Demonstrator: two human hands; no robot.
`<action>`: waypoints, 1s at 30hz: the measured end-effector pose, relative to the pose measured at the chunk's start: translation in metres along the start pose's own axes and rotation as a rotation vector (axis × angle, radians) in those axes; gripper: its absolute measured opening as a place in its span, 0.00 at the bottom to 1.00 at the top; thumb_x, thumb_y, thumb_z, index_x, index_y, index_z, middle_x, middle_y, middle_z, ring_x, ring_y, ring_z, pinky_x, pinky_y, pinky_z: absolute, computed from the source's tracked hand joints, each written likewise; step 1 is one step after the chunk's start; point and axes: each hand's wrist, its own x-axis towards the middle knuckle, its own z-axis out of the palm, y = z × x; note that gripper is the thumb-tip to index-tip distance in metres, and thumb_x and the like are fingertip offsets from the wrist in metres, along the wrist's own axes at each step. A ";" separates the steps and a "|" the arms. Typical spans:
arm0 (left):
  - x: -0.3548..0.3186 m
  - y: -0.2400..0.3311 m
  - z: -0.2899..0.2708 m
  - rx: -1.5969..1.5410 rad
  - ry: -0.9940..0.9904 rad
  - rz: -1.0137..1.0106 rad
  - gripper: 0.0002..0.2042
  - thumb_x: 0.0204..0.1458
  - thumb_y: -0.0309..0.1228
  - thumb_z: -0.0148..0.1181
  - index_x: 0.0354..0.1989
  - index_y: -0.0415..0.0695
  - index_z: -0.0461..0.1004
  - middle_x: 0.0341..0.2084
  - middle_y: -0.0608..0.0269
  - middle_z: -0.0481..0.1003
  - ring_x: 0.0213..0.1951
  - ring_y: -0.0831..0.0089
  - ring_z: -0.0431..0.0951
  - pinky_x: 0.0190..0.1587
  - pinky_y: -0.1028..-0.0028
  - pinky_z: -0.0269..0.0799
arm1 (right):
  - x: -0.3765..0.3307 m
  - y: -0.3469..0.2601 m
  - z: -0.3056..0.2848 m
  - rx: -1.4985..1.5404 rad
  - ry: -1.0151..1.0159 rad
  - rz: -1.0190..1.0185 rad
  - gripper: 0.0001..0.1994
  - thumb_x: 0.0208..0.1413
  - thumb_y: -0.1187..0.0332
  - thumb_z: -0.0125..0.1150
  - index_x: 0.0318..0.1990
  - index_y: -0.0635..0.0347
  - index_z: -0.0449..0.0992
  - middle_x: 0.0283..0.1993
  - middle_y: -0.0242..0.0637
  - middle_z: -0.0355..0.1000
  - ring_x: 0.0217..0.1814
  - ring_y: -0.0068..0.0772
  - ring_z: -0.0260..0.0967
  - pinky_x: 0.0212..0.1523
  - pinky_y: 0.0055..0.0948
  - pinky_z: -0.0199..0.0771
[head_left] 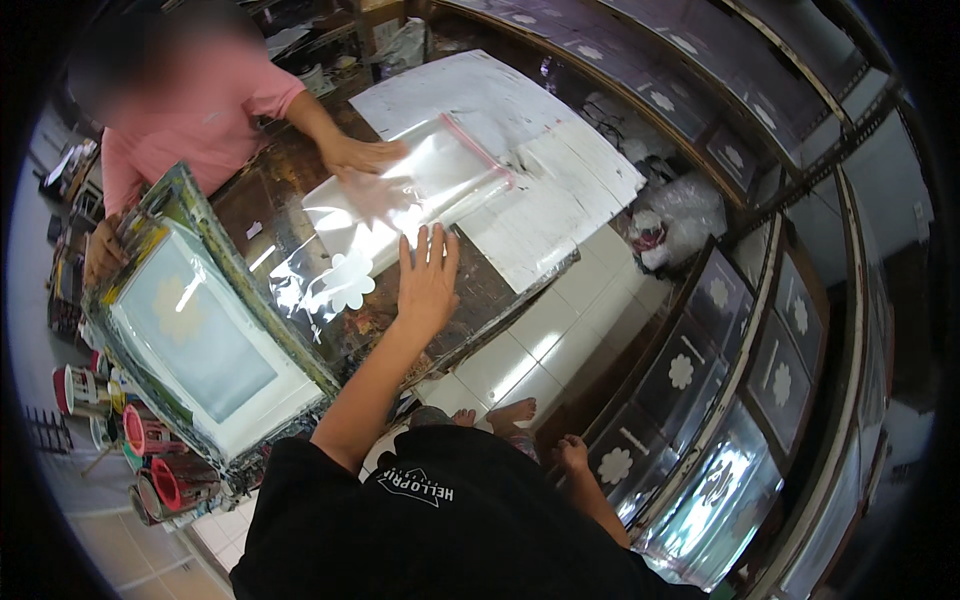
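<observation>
My left hand [428, 285] reaches over the dark worktable [500, 270], its fingers stretched out at the near edge of a clear plastic sheet [385, 235]. A white flower print [348, 280] shows beside my wrist, on shiny clear film. Beyond my fingers lies a stack of clear plastic with a pink edge strip [475, 150]. A co-worker's hand [365, 160] rests on that plastic; the other hand [104, 252] grips a tilted printing screen [195, 320] with a pale flower in its mesh. Low at my right side, my right hand [572, 452] hangs with fingers loosely apart, holding nothing I can see.
White board [540, 190] covers the table's far right part. Racks [690, 350] with flower-printed clear sheets stand at right, with more racks [660, 90] along the back. Red buckets [180, 480] sit at lower left. Crumpled clear plastic [690, 215] lies beyond the table's right corner.
</observation>
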 end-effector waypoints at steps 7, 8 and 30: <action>-0.014 0.001 0.095 -0.162 -0.091 0.082 0.15 0.56 0.31 0.53 0.49 0.39 0.76 0.52 0.53 0.76 0.56 0.59 0.72 0.59 0.54 0.65 | -0.021 -0.006 0.020 0.147 -0.042 0.001 0.17 0.61 0.70 0.58 0.57 0.60 0.69 0.37 0.38 0.71 0.33 0.34 0.73 0.32 0.32 0.77; -0.013 0.012 0.084 -0.228 -0.084 0.096 0.15 0.55 0.28 0.54 0.50 0.39 0.76 0.54 0.56 0.75 0.57 0.59 0.71 0.61 0.53 0.64 | -0.043 -0.039 0.033 0.272 -0.044 0.005 0.19 0.61 0.69 0.59 0.59 0.59 0.68 0.37 0.36 0.71 0.35 0.32 0.73 0.34 0.32 0.77; -0.131 0.205 0.007 -0.928 -0.491 1.136 0.26 0.54 0.36 0.63 0.59 0.36 0.69 0.61 0.47 0.67 0.66 0.51 0.62 0.69 0.49 0.55 | -0.140 -0.204 -0.024 0.312 0.073 -0.302 0.18 0.59 0.79 0.52 0.57 0.63 0.75 0.49 0.41 0.76 0.40 0.27 0.79 0.43 0.22 0.75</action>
